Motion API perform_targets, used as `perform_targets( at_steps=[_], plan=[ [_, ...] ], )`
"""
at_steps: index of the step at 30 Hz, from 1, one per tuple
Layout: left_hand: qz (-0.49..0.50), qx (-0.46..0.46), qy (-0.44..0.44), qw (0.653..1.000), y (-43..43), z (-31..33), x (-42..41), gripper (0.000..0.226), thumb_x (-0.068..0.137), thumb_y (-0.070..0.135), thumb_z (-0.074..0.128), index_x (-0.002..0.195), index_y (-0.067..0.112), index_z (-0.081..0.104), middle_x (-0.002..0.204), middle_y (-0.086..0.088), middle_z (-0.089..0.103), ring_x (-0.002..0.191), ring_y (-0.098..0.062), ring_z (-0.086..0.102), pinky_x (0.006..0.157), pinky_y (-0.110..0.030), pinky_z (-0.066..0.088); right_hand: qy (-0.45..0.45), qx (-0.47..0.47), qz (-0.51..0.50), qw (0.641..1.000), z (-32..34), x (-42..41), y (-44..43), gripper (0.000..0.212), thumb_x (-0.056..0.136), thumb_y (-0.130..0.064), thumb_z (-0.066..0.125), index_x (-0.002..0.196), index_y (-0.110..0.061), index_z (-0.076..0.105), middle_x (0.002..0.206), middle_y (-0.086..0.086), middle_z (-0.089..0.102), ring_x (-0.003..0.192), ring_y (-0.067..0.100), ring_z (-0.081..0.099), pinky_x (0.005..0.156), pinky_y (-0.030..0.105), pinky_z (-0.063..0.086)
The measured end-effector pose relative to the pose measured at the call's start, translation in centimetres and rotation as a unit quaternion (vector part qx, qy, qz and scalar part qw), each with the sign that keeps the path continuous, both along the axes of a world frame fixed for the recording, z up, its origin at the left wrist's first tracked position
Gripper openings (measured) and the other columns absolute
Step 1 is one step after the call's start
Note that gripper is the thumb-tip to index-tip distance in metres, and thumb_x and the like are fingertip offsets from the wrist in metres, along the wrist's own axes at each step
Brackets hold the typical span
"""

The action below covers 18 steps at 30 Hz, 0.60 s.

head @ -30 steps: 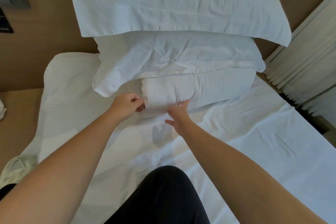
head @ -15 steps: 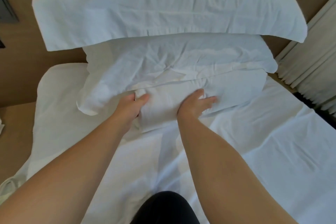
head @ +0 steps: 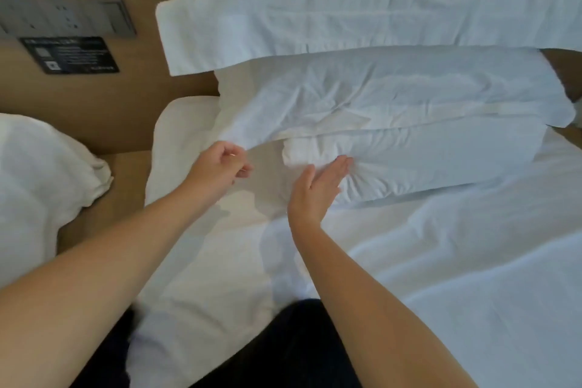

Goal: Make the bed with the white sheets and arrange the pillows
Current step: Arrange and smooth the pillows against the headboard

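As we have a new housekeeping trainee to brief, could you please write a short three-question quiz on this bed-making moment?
1. True or false: the right hand presses straight fingers against the lower white fabric pillow.
2. Multiple choice: the left hand pinches A) the loose flap of the white fabric pillowcase, B) a grey switch panel, C) a black sleeve.
3. Short answer: counting the upper white fabric pillow, how many pillows are at the bedhead?
Key: 1 true; 2 A; 3 two.
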<state>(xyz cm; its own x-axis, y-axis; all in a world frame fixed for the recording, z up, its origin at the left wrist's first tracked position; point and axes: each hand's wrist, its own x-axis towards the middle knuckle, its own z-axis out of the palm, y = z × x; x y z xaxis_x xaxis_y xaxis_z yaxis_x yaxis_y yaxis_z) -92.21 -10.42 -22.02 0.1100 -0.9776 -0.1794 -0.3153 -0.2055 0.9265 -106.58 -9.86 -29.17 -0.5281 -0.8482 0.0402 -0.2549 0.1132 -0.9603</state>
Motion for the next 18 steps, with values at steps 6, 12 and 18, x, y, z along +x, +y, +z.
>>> perform_targets(
  at_steps=[6,12,18],
  plan=[
    [-0.057,0.033,-0.486,0.871,10.4,3.8,8.7,0.052,0.098,0.044,0.045,0.143,0.021,0.036,0.146,-0.004,0.043,0.132,-0.026,0.042,0.105,-0.045,0.039,0.393,0.063,0.354,0.846,1.5,0.8,7.8,0.061,0.103,-0.044,0.023,0.156,-0.028,-0.003,0.164,-0.003,-0.011,0.15,0.023,-0.014,0.12,0.052,-0.002],
    [-0.007,0.135,-0.635,0.76,22.4,8.3,18.8,0.061,0.1,0.052,0.031,0.152,0.022,0.02,0.161,-0.005,0.014,0.149,-0.028,0.008,0.117,-0.051,0.016,0.61,0.038,0.469,0.638,7.3,7.1,12.0,0.063,0.101,-0.057,0.015,0.156,-0.032,-0.002,0.164,0.002,-0.008,0.15,0.031,-0.006,0.118,0.056,0.002],
    [0.088,0.21,-0.63,0.742,34.8,8.2,29.4,0.061,0.099,0.05,0.035,0.151,0.02,0.024,0.16,-0.004,0.018,0.149,-0.025,0.009,0.116,-0.049,0.019,0.613,-0.003,0.58,0.537,11.6,18.8,18.1,0.063,0.101,-0.054,0.029,0.156,-0.031,0.008,0.164,0.003,0.011,0.15,0.03,0.01,0.117,0.054,0.018]
  ],
)
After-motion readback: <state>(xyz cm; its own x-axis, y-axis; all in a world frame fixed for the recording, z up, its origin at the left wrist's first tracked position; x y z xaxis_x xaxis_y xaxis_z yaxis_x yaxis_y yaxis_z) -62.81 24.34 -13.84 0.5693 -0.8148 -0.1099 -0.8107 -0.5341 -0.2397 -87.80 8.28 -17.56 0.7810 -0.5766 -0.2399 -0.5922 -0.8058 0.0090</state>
